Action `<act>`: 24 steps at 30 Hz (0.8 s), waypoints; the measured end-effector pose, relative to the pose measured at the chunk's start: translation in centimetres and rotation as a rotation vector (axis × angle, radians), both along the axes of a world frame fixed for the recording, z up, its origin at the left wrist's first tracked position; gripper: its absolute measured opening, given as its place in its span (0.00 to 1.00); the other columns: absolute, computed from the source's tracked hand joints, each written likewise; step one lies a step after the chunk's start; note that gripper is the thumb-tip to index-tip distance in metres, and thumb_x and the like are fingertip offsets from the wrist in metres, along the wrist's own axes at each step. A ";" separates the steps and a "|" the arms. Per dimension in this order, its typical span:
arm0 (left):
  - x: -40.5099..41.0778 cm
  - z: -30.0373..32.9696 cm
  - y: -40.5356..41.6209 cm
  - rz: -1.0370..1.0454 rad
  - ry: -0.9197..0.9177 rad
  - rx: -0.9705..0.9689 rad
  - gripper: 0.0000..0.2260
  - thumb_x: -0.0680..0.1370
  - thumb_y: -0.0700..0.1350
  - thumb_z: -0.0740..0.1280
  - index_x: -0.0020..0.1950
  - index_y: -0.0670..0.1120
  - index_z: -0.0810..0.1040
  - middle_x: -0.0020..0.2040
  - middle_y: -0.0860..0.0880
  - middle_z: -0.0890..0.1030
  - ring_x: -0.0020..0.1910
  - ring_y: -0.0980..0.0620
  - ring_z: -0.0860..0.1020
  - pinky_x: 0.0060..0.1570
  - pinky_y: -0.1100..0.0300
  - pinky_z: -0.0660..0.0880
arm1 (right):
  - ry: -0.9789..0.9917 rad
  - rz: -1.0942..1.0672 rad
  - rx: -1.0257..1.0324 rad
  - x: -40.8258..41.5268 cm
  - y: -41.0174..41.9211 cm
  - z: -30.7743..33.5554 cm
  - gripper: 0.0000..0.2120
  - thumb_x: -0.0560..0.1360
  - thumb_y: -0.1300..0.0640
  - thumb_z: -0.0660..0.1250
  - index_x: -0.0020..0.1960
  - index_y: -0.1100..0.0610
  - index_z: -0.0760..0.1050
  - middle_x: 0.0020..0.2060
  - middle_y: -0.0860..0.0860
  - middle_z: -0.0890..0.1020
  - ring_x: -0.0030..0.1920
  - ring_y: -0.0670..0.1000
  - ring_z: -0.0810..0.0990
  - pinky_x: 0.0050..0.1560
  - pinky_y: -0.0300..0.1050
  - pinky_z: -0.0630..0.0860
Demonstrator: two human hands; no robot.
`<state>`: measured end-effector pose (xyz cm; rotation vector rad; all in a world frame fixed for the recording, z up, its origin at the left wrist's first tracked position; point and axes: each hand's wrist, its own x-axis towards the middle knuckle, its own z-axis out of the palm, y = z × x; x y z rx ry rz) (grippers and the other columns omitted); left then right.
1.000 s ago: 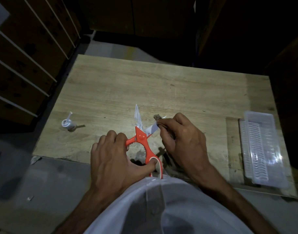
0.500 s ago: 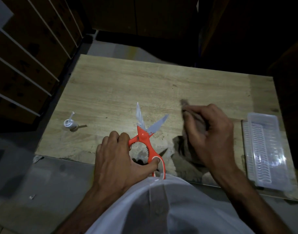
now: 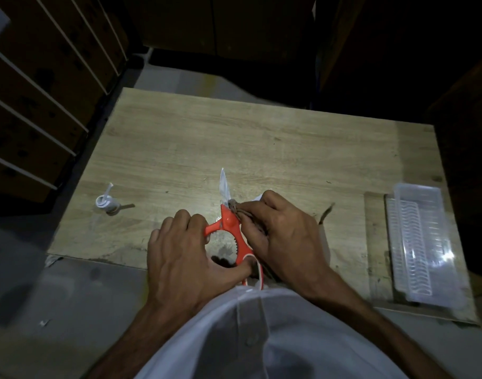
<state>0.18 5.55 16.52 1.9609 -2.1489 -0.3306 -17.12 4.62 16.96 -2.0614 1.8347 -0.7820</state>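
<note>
A wooden table (image 3: pixel 234 138) fills the middle of a dim view that looks down from above. A clear plastic tray (image 3: pixel 417 242) lies along the table's right edge, well apart from the work.

At the near edge, two bare hands meet over a pair of orange-handled scissors (image 3: pixel 230 224). The left hand (image 3: pixel 179 258) grips the handles, with its fingers curled over the upper one and its thumb through the lower loop, and the blades are spread wide. The right hand (image 3: pixel 286 242) is closed in a pinch on a brown cloth (image 3: pixel 235 208). It presses the cloth against the steel just beside the pivot, between the two blades. A loose end of the cloth trails onto the table to the right.

One blade (image 3: pixel 224 184) points away from the person. The other is mostly hidden under the right-hand fingers, with only its tip showing. A small white bottle (image 3: pixel 106 202) stands near the left edge, well apart.

The likeliest harm is a cut. The right fingertips sit inside the open vee, so a squeeze or slip of the left hand would close the blades on them. Wiping toward an edge through thin cloth could also slice through to skin, and the loose end could snag in the pivot. The handles reach past the table's near edge, so a jerk could drop the scissors into the lap.
</note>
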 end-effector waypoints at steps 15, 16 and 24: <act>0.0 -0.1 -0.1 -0.040 -0.054 -0.007 0.33 0.60 0.79 0.68 0.41 0.50 0.73 0.41 0.53 0.68 0.42 0.50 0.70 0.46 0.53 0.67 | 0.118 -0.206 -0.052 -3.2 -1.6 -1.4 0.04 0.77 0.53 0.71 0.50 0.50 0.84 0.40 0.49 0.78 0.37 0.54 0.81 0.31 0.44 0.71; 0.0 -0.1 -0.1 -0.039 -0.033 -0.003 0.32 0.60 0.78 0.67 0.41 0.50 0.72 0.41 0.53 0.68 0.42 0.49 0.70 0.45 0.53 0.68 | 0.127 -0.242 -0.040 -3.7 -1.8 -1.6 0.05 0.77 0.53 0.71 0.51 0.50 0.84 0.41 0.49 0.78 0.39 0.55 0.81 0.32 0.44 0.70; 0.1 0.1 -0.1 -0.020 0.006 0.070 0.32 0.60 0.78 0.65 0.42 0.50 0.72 0.41 0.53 0.69 0.42 0.49 0.71 0.45 0.51 0.72 | -0.248 -0.075 -0.203 -4.1 0.5 0.5 0.07 0.78 0.60 0.73 0.56 0.57 0.85 0.41 0.51 0.82 0.41 0.49 0.80 0.42 0.45 0.75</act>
